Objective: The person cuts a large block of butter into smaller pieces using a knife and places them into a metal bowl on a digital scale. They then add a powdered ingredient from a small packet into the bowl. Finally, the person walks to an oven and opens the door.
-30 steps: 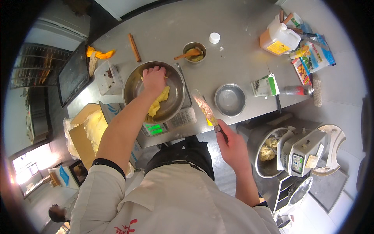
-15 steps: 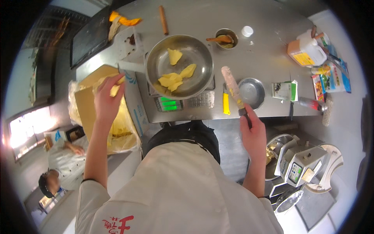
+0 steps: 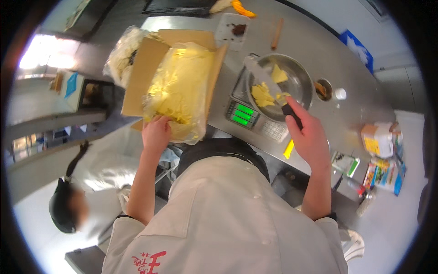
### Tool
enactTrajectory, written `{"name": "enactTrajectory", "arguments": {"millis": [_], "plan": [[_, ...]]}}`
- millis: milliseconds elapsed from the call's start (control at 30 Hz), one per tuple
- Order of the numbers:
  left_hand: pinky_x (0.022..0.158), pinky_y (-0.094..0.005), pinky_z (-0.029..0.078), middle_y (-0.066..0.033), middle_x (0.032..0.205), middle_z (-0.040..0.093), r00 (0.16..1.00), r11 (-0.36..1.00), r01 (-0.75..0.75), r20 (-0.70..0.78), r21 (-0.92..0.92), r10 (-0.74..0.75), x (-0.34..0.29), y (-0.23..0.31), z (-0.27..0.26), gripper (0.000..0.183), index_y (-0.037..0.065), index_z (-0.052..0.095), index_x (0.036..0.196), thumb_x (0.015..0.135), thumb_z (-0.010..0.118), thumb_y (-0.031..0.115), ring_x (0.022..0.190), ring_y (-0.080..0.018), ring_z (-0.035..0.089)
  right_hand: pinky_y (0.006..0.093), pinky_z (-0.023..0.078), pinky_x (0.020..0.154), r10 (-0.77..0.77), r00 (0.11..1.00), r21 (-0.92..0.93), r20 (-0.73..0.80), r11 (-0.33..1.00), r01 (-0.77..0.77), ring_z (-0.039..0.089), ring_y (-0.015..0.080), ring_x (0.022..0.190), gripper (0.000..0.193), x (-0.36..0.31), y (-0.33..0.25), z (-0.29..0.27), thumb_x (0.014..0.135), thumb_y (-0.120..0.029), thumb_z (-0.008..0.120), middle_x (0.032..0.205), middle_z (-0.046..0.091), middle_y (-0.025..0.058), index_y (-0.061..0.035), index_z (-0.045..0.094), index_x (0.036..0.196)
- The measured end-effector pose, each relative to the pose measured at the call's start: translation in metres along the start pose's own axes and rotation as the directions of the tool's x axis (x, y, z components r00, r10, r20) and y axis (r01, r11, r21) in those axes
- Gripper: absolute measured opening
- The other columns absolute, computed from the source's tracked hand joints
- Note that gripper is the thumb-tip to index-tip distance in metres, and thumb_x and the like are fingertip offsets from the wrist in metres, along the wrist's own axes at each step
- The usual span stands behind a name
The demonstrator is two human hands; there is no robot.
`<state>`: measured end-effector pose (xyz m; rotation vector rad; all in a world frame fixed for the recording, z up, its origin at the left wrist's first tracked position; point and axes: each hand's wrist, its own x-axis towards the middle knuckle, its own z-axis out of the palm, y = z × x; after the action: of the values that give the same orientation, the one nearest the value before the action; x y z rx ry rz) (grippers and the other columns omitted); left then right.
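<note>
My right hand [image 3: 310, 132] grips the dark handle of a long, wide-bladed knife [image 3: 264, 73]. Its blade lies slantwise over a steel bowl [image 3: 306, 73], with yellow smears near the handle. Thin yellow butter-like pieces [image 3: 262, 95] rest in the bowl. Beneath it is a digital scale [image 3: 273, 130] with a lit green display. On the left, a cardboard box [image 3: 140, 77] stands with its flaps raised. Inside lies a large yellow butter-like block [image 3: 182, 77] in a clear plastic liner [image 3: 194, 132]. At the box's near edge my left hand [image 3: 156, 134] is closed on the liner, fingertips partly hidden.
A yellow-handled tool [image 3: 289, 149] lies right of the scale. Farther back are a wooden stick [image 3: 277, 34], a white tray [image 3: 228, 32] and a small metal cup [image 3: 323, 89]. A jug [image 3: 378, 140] and packets stand at right. Another person [image 3: 68, 208] is at lower left.
My view has turned toward the box. My left hand has come down from above the box to its near edge. My right hand has brought the knife leftward over the bowl.
</note>
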<state>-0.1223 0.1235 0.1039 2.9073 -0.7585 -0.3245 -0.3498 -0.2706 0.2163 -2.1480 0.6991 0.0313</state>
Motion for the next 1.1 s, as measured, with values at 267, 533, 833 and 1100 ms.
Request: {"name": "enactTrajectory", "arguments": {"millis": [267,533,833,1100], "plan": [[0.11,-0.0465,0.049,-0.0069,0.106,0.078,0.994,0.99,0.003,0.104,-0.142,0.012,-0.041,-0.014,-0.011,0.026,0.012,0.083,0.106,0.102,0.068,0.032,0.108,-0.0315,0.072,0.0463,0.058,0.087,-0.286,0.885,-0.209,0.368,0.902,0.379,0.075,0.0349,0.103,0.04,0.054,-0.135,0.047,0.102,-0.016,0.066,0.101,0.078,0.0132,-0.0175,0.071,0.141],[0.116,-0.0482,0.046,-0.0073,0.109,0.08,0.991,0.982,-0.074,0.095,-0.175,0.091,-0.048,-0.023,-0.033,0.025,0.013,0.085,0.105,0.1,0.073,0.034,0.115,-0.0302,0.071,0.0461,0.064,0.083,-0.355,0.629,-0.406,0.692,0.528,0.746,0.08,0.0354,0.102,0.017,0.091,-0.194,0.182,0.094,-0.015,0.073,0.103,0.081,0.0145,-0.01,0.084,0.106],[0.105,-0.0516,0.051,-0.0093,0.103,0.082,0.872,0.911,-0.379,0.266,-0.165,0.411,-0.005,-0.051,-0.047,0.028,0.013,0.083,0.106,0.094,0.079,0.038,0.107,-0.0342,0.075,0.0479,0.065,0.077,-0.347,0.705,-0.333,0.618,0.696,0.635,0.081,0.032,0.087,0.015,0.139,-0.136,0.397,0.08,-0.023,0.08,0.091,0.082,0.0143,-0.0152,0.088,0.089],[0.094,-0.0466,0.057,-0.0152,0.106,0.08,0.509,0.832,-0.54,0.737,-0.129,0.444,0.064,-0.042,-0.064,0.03,0.006,0.076,0.116,0.096,0.079,0.028,0.106,-0.0347,0.075,0.0537,0.061,0.076,-0.27,0.958,-0.312,0.095,0.906,0.286,0.079,0.0361,0.095,0.025,0.035,-0.124,0.278,0.086,-0.028,0.074,0.097,0.082,0.0124,-0.0127,0.083,0.103]]}}
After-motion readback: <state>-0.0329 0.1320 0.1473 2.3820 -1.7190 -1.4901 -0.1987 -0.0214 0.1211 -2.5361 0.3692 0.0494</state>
